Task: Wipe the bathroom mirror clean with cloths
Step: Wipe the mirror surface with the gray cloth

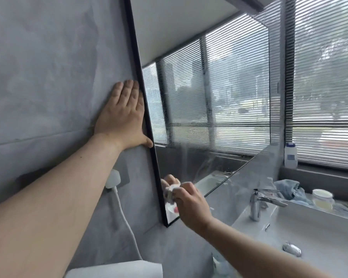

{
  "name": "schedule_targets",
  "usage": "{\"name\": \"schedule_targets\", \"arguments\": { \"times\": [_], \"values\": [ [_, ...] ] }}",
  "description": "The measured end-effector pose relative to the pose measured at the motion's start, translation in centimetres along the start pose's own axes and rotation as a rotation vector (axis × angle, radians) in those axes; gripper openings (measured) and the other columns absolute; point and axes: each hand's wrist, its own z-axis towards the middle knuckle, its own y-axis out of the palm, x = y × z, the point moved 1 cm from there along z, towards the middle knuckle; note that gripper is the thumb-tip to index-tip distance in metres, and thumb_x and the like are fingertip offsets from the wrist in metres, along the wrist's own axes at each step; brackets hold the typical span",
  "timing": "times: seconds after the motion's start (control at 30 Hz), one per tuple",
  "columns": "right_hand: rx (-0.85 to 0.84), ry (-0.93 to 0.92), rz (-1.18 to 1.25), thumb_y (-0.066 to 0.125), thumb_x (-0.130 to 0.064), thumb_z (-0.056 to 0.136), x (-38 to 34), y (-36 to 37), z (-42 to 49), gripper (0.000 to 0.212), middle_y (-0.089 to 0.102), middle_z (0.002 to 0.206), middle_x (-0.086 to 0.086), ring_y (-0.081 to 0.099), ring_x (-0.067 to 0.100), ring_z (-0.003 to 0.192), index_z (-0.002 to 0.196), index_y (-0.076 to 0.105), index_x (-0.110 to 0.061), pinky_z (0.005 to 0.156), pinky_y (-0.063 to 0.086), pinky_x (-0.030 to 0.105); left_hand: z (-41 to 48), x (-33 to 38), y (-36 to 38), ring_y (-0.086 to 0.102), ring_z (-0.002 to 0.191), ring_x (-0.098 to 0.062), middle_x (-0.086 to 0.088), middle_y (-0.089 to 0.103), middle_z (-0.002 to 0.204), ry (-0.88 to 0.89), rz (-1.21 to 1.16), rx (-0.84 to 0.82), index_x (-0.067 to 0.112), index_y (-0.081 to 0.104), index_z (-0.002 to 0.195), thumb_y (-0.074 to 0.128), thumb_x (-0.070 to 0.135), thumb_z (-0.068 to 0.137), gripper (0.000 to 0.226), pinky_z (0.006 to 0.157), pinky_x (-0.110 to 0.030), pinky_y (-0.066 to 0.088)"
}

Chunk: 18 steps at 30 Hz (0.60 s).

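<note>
The left hand (pixel 122 115) is laid flat, fingers straight, on the grey wall (pixel 48 67), with its thumb set against the mirror's black frame (pixel 147 117). The right hand (pixel 189 199) is curled round a crumpled white cloth (pixel 172 190), which is pressed to the near lower corner of the mirror (pixel 219 87). The mirror's long axis is laid out rightward and farther off, where streaked glass is seen. The right hand is judged the nearer to it.
</note>
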Motion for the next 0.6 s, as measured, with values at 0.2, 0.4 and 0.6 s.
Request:
{"name": "schedule_targets", "arguments": {
  "times": [0.2, 0.4, 0.6],
  "values": [
    [0.009, 0.489, 0.220, 0.058, 0.001, 0.084, -0.3, -3.9, 6.6, 0.031, 0.057, 0.106, -0.005, 0.058, 0.015, 0.095, 0.101, 0.071, -0.022, 0.081, 0.050, 0.029, 0.0, 0.2, -0.5, -0.002, 0.153, -0.036, -0.023, 0.002, 0.164, 0.014, -0.020, -0.019, -0.003, 0.006, 0.155, 0.038, 0.100, 0.057, 0.146, 0.123, -0.050, -0.005],
    [0.163, 0.737, 0.919, 0.066, -0.010, 0.094, -4.6, -10.0, 6.1, 0.015, 0.076, 0.093, 0.005, 0.072, 0.020, 0.085, 0.106, 0.072, -0.018, 0.077, 0.059, 0.036, -0.6, 0.2, -2.6, 0.005, 0.153, -0.031, -0.018, 0.011, 0.165, -0.066, -0.392, -0.054, 0.002, 0.021, 0.155, 0.051, 0.083, 0.076, 0.117, 0.124, -0.044, 0.000],
    [0.243, 0.627, 1.146, 0.064, -0.018, 0.086, -9.7, -15.2, 6.6, 0.014, 0.075, 0.091, 0.010, 0.071, 0.023, 0.084, 0.095, 0.075, -0.015, 0.082, 0.058, 0.044, -4.7, 4.5, -9.3, 0.065, 0.091, -0.010, 0.014, 0.070, 0.093, -0.057, -1.214, 0.016, 0.027, 0.073, 0.094, 0.066, 0.044, 0.088, 0.020, 0.083, -0.033, 0.054]
  ]
}}
